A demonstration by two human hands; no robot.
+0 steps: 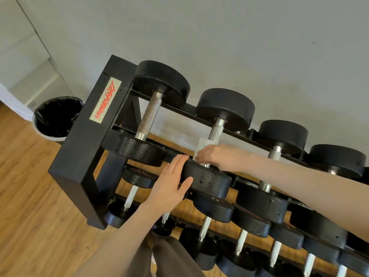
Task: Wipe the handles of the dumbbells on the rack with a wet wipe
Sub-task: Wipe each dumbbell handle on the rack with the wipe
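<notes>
A black dumbbell rack [79, 148] holds several black dumbbells with knurled steel handles on three tiers. My right hand [217, 156] grips a white wet wipe [202, 147] wrapped around the lower part of the second top-tier dumbbell's handle [216, 130]. With straight fingers, my left hand [171, 182] rests flat against the near head of that same dumbbell [209, 180]. The leftmost top dumbbell's handle [150, 114] is bare. Part of the second handle is hidden under my right hand.
A bin with a black liner [56, 118] stands on the wooden floor [24, 186] left of the rack. A grey wall [219, 37] runs right behind the rack. Lower tiers hold more dumbbells [241, 242]. My brown-trousered leg [171, 260] is near the rack's base.
</notes>
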